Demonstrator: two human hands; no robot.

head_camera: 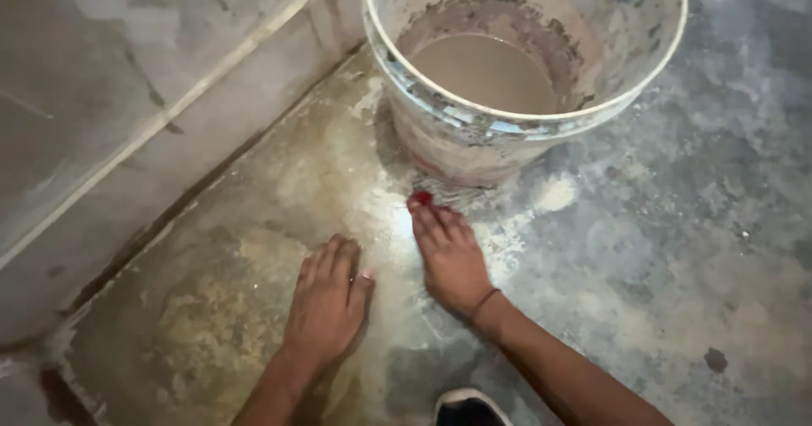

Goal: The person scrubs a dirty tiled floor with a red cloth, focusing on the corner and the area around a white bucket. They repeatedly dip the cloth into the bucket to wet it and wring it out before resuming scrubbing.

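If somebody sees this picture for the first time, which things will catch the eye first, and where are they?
A large dirty white bucket stands at the top centre on the concrete floor, with muddy grey liquid inside. Below it, the left hand lies flat on the floor, and the right hand reaches toward the bucket's base, its fingertips at a small red thing. A wall rises on the left.
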